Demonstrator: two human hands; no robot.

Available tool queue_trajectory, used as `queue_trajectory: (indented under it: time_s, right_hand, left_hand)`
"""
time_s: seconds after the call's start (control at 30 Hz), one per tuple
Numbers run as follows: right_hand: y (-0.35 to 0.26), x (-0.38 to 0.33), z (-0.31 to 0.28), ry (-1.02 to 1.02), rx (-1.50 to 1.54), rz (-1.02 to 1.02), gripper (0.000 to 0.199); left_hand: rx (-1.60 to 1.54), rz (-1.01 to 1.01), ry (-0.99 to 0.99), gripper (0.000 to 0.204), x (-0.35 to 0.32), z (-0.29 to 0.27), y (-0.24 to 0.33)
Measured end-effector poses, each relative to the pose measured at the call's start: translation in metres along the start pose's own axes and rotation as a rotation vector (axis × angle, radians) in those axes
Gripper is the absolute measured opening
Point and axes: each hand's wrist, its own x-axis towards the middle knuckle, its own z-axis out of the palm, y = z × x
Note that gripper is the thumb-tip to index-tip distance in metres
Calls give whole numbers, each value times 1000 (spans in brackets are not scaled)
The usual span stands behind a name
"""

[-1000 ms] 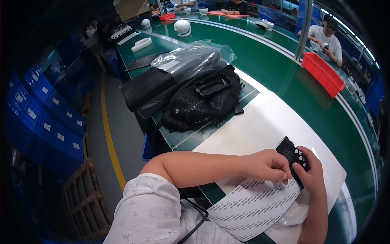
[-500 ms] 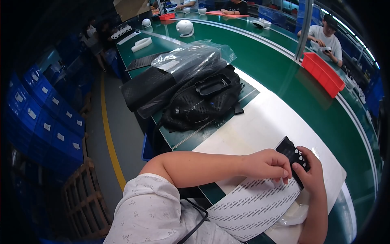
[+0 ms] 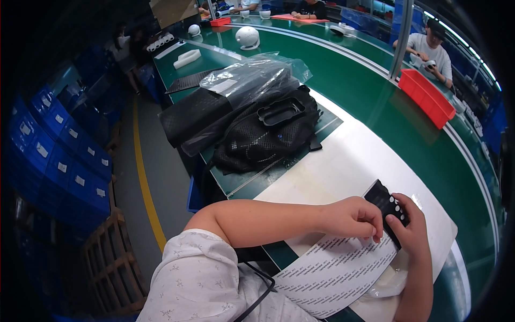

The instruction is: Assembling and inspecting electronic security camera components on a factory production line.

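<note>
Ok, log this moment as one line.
left hand: curled over printed white sheet; right hand: gripping dotted black sheet; black mesh bag: beyond

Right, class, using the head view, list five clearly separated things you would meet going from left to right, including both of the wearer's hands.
Stacked blue boxes → yellow floor line → black mesh bag → left hand → right hand.

A flat black piece (image 3: 381,198) — white-dotted along one edge — slants beside a curved, printed white sheet (image 3: 335,276).
</note>
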Motion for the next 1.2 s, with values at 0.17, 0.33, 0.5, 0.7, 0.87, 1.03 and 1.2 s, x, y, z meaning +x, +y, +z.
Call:
queue_trajectory:
  time_s: [0.17,0.33,0.5,0.7,0.87,1.03,1.2]
  right_hand:
    - [1,0,0,0,10,10,41]
    - [1,0,0,2,11,4,41]
    - [0,0,0,-1,-4,-6,41]
    - [-1,0,0,-2,2,4,41]
    - [0,1,0,-2,-4,-1,41]
    - [1,0,0,-2,-8,-7,41]
    - [1,0,0,-1,0,2,41]
  left_hand:
    - [1,-1,-3,12,0,0,0]
    - [29,10,-5,12,0,-1,-1]
    - [63,22,-7,12,0,-1,0]
    - [-3,-1,2,12,0,1,-2]
    - [-56,-81,6,15,2,0,2]
    - [-52,-75,-14,14,2,-1,-1]
    - [-33,-36,-21,12,1,0,-1]
